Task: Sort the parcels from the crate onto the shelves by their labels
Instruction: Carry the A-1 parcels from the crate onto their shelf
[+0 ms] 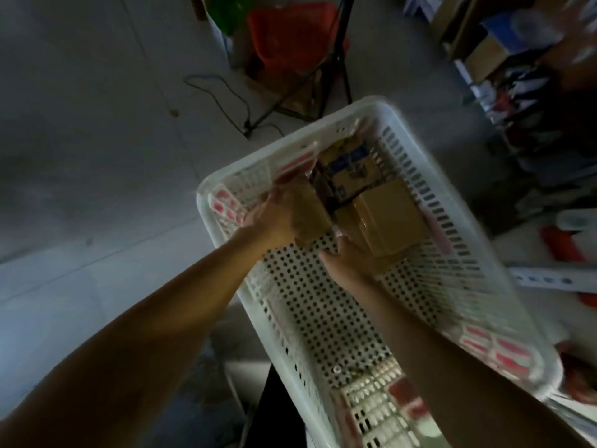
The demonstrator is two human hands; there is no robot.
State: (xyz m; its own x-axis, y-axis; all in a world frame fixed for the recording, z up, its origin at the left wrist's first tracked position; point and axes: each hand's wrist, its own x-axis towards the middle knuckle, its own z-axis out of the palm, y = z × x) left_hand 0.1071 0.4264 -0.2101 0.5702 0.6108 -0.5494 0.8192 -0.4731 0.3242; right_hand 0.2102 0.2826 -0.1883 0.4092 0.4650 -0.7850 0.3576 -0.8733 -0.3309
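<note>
Head view, blurry and dim: both hands are down inside a white perforated crate (458,221), at its far end. Left hand (271,218) grips a small brown parcel (310,215), fingers curled round its far-left side, the parcel tilted and pressed vs the crate's left wall. Right hand (345,263) sits just right of and nearer than the left, w/ fingers curled on the near edge of a bigger brown carton (384,218); looks like it holds that edge, but motion blur hides the exact finger lay. Carton lies flat on the crate floor, just beyond the right hand, touching the right wall or v. close, can't tell which. Beyond both hands, in the far corner, a yellow box w/ blue print (352,169) lies wedged betw. the two brown ones and the end wall; labels not readable. Crate floor nearer than the hands shows bare dotted holes, w/ some small bit (352,371) near the close end, too blurred to ID. Red-pink patches show through the crate's wall slots, left and near-right. Outside the crate: well beyond the left hand, an orange-red bag or bin (297,37) on the grey floor (97,124), a black tripod stand (326,76) in front of it and a dark cable (223,95) trailing to the left. Far right of the right hand, shelves (529,59) stacked w/ boxes and packets, all smeared by blur.
</note>
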